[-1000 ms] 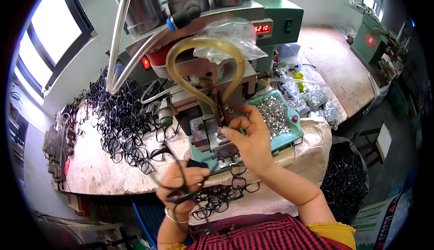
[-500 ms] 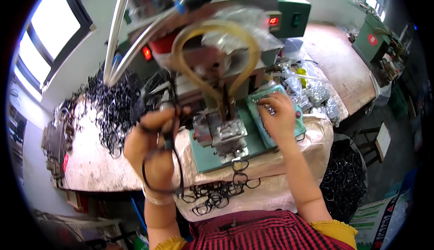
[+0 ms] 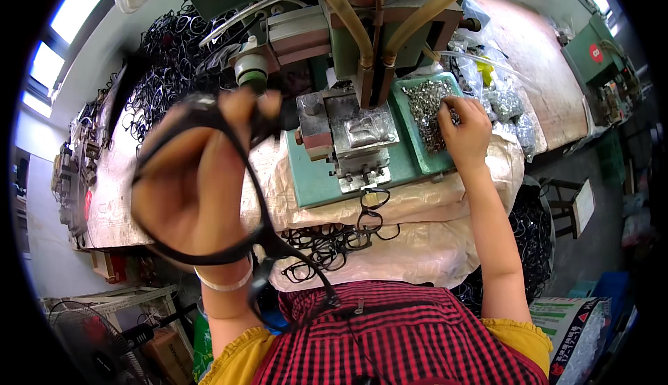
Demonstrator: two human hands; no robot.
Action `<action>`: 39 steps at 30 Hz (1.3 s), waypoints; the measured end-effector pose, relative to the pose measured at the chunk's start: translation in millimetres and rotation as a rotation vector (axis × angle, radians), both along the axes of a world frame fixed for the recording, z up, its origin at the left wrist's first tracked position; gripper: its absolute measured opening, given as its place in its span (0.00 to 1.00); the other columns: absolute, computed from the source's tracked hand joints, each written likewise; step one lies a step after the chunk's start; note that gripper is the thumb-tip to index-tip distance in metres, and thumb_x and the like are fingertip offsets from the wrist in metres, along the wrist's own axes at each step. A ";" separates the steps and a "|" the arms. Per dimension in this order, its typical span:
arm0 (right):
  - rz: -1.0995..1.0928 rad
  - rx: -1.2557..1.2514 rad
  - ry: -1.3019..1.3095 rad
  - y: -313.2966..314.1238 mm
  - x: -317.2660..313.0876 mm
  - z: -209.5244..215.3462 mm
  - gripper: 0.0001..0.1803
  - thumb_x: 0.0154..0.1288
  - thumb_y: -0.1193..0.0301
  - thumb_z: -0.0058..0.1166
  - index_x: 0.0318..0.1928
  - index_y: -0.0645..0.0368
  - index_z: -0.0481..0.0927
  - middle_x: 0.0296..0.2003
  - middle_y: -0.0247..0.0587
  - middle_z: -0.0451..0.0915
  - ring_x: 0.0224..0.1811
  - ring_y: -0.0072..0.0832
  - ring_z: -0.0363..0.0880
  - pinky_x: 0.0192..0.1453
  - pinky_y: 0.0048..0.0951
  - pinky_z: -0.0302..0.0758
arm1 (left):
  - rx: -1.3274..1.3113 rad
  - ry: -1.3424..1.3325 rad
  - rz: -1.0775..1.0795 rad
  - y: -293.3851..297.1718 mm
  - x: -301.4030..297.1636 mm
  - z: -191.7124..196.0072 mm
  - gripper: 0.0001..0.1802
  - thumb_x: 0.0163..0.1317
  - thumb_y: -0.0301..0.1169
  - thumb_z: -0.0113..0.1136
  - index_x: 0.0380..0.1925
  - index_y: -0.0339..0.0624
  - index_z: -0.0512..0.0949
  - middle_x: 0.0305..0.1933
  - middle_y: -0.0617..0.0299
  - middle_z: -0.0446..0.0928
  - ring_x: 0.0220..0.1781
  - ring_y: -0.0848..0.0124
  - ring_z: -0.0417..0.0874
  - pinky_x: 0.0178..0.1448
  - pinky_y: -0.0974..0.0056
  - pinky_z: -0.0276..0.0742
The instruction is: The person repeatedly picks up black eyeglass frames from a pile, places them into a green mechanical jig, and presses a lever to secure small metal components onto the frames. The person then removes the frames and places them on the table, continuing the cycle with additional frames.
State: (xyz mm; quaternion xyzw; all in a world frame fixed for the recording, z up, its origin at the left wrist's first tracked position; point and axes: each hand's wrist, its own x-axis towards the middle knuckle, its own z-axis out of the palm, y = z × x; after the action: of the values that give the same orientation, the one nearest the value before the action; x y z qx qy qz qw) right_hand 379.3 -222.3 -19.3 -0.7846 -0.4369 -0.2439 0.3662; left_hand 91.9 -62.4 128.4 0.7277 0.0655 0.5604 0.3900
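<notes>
My left hand (image 3: 195,176) is raised close to the camera and grips a black glasses frame (image 3: 236,176) whose rims loop around the hand. My right hand (image 3: 465,131) rests in the teal tray (image 3: 407,152) on a heap of small silver metal parts (image 3: 428,103), fingers curled among them. Between the hands stands the grey metal fixture (image 3: 351,138) of a green press machine (image 3: 362,30) with two yellowish hoses. More black frames (image 3: 327,242) lie on the cloth-covered bench edge in front of me.
A large pile of black glasses frames (image 3: 174,58) covers the bench at the left behind the machine. Plastic bags of small parts (image 3: 504,103) lie right of the tray. A bin of black frames (image 3: 525,225) stands at the right, and another green machine (image 3: 591,54) farther right.
My left hand has lifted a black frame from the lap pile up toward the machine. My right hand moved from the fixture to the tray of metal parts. The view tilted down and closer.
</notes>
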 end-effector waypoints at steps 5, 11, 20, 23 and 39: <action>0.140 0.340 0.830 -7.6 -31.4 1.5 0.09 0.60 0.75 0.66 0.41 0.62 0.86 0.33 0.36 0.86 0.35 0.24 0.82 0.41 0.23 0.76 | 0.004 0.052 0.010 7.1 12.2 -1.7 0.11 0.73 0.25 0.53 0.46 0.27 0.78 0.40 0.43 0.84 0.40 0.61 0.87 0.50 0.60 0.83; 0.519 0.393 0.575 33.0 -92.8 69.4 0.08 0.57 0.77 0.65 0.39 0.62 0.86 0.35 0.42 0.85 0.39 0.31 0.84 0.46 0.28 0.77 | -0.124 -0.132 -0.068 -0.5 7.1 -72.7 0.08 0.71 0.26 0.54 0.43 0.32 0.76 0.41 0.48 0.81 0.41 0.62 0.84 0.52 0.58 0.80; 0.638 0.522 0.912 52.1 -109.6 70.1 0.34 0.58 0.81 0.65 0.64 0.67 0.66 0.39 0.40 0.83 0.47 0.22 0.80 0.59 0.24 0.72 | -0.084 -0.084 -0.075 9.8 13.8 -4.0 0.08 0.66 0.21 0.62 0.43 0.26 0.78 0.42 0.48 0.83 0.45 0.65 0.84 0.54 0.66 0.78; 0.680 0.538 0.959 49.1 -113.6 71.8 0.34 0.58 0.81 0.64 0.65 0.67 0.65 0.41 0.41 0.83 0.49 0.23 0.80 0.61 0.26 0.71 | -0.107 -0.111 -0.091 9.0 12.3 -4.9 0.09 0.67 0.21 0.62 0.44 0.26 0.78 0.42 0.49 0.83 0.45 0.64 0.85 0.54 0.66 0.78; -0.011 -0.035 0.200 -19.9 -29.3 0.5 0.18 0.58 0.73 0.63 0.51 0.59 0.82 0.51 0.52 0.82 0.57 0.47 0.78 0.64 0.41 0.73 | 0.599 0.320 -0.246 -15.6 31.7 -60.7 0.10 0.53 0.32 0.69 0.36 0.46 0.88 0.45 0.62 0.87 0.39 0.62 0.76 0.56 0.51 0.77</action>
State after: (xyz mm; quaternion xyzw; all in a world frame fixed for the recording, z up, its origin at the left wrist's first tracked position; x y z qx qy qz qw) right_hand 350.0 -242.1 -18.8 -0.8136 -0.3979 -0.1590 0.3929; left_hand 123.6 -78.0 67.8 0.8907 -0.1295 0.3826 0.2088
